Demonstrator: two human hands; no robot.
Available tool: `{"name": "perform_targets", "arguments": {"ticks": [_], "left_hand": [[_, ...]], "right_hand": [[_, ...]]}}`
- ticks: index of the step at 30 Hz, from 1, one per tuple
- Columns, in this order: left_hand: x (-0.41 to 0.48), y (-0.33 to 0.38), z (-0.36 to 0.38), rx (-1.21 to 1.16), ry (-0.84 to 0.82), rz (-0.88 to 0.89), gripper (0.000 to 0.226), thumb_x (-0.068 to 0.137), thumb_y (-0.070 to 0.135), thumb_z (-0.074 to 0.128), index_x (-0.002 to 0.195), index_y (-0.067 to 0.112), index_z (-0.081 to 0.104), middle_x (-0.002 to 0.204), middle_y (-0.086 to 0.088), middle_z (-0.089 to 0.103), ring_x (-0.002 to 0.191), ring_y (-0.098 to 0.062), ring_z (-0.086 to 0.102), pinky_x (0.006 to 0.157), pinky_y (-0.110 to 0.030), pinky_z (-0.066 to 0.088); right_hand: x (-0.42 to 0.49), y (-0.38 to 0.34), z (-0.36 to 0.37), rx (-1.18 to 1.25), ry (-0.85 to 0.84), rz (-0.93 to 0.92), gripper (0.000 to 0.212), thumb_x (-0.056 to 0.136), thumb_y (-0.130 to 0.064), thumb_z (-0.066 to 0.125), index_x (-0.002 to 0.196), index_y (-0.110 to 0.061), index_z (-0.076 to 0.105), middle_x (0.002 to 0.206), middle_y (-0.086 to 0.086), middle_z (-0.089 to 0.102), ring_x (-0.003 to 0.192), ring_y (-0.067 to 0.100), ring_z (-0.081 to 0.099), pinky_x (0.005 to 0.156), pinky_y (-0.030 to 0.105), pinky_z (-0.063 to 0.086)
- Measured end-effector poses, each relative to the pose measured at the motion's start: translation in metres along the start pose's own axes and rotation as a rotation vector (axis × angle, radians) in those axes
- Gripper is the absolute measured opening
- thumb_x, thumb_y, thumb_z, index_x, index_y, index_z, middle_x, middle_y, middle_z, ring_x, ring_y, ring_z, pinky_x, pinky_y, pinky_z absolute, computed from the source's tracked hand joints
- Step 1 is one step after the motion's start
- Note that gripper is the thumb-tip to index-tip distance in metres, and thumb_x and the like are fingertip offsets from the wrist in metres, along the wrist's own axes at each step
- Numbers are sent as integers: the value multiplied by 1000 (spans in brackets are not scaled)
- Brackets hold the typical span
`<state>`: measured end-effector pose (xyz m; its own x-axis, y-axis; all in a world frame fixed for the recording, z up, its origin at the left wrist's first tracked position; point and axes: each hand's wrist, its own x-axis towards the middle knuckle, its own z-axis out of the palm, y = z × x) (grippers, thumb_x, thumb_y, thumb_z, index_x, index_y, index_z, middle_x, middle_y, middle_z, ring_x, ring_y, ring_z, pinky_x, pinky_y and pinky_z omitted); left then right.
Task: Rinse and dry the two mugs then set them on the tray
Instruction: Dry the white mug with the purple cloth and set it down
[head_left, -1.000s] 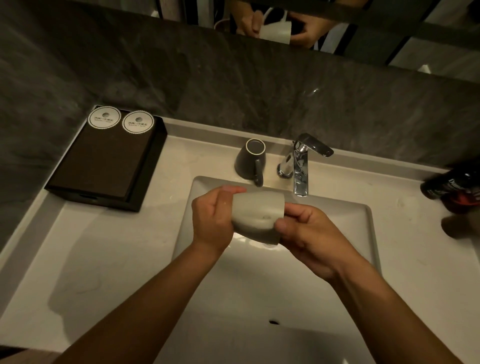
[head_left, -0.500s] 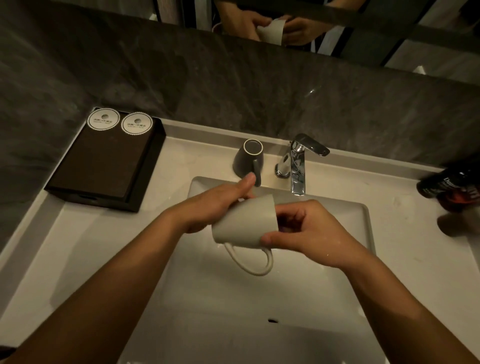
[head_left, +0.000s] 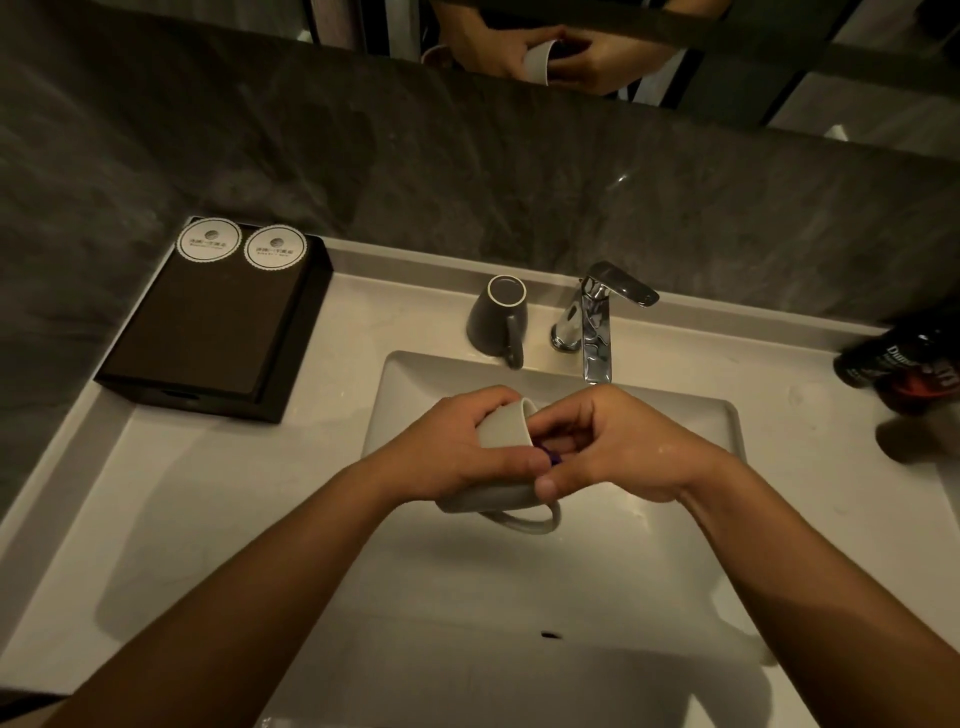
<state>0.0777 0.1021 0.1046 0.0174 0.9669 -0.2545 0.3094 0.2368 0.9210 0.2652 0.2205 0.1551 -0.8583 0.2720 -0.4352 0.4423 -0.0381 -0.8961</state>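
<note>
**Pale mug held on its side over the basin, dark mug waiting by the tap**

Over the white rectangular sink basin (head_left: 649, 597), both bare forearms reach in from the near edge and meet above its middle. The left hand (head_left: 457, 457) wraps around the body of a pale grey ceramic mug (head_left: 501, 428), which lies on its side with its mouth turned toward the right hand and its looped handle hanging down toward the basin floor. The right hand (head_left: 618, 447) closes on the mug's rim, thumb on the outside near the handle and fingers curled into the opening. A small purple-blue speck shows between the two thumbs; what it is cannot be told.

Just behind the basin's far rim, a dark grey ceramic mug (head_left: 496, 317) stands upside down on the pale stone worktop (head_left: 218, 467), its handle pointing toward the basin. Beside it, at the basin's far rim, a chrome lever tap (head_left: 597, 322) reaches out over the basin. Well to the left of the basin sits a dark brown rectangular tray (head_left: 213, 332) with two round white paper coasters (head_left: 241, 244) at its far end. To the right of the basin, at the picture's edge, dark bottles (head_left: 904, 364) stand blurred. Beyond the basin rises a dark marbled stone wall (head_left: 467, 171), and above it a mirror (head_left: 545, 57) shows the hands and mug.
</note>
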Motion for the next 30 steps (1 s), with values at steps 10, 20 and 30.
{"name": "perform_targets", "arguments": {"ticks": [10,20,30], "left_hand": [[-9,-11,-1,-102,-14,45,69,74,67,71,136,45,49,131,8,60,116,-20,65,93,-40,61],[-21,-38,3,-594,406,-162,49,67,70,71,104,41,58,114,-5,64,91,-23,69,62,-35,60],[0,-3,13,-1275,702,-161,72,79,45,80,137,12,53,137,-18,64,122,-36,65,98,-57,56]], "right_hand": [[6,10,-12,241,-40,4,37,89,12,64,122,-3,72,117,19,76,111,33,72,91,35,59],[-12,-17,-25,610,409,-281,24,97,-4,54,114,-2,70,104,16,76,92,23,72,82,36,62],[9,-8,78,-107,1013,-427,18,101,-23,53,112,-35,59,110,-7,66,100,10,64,86,31,54]]}}
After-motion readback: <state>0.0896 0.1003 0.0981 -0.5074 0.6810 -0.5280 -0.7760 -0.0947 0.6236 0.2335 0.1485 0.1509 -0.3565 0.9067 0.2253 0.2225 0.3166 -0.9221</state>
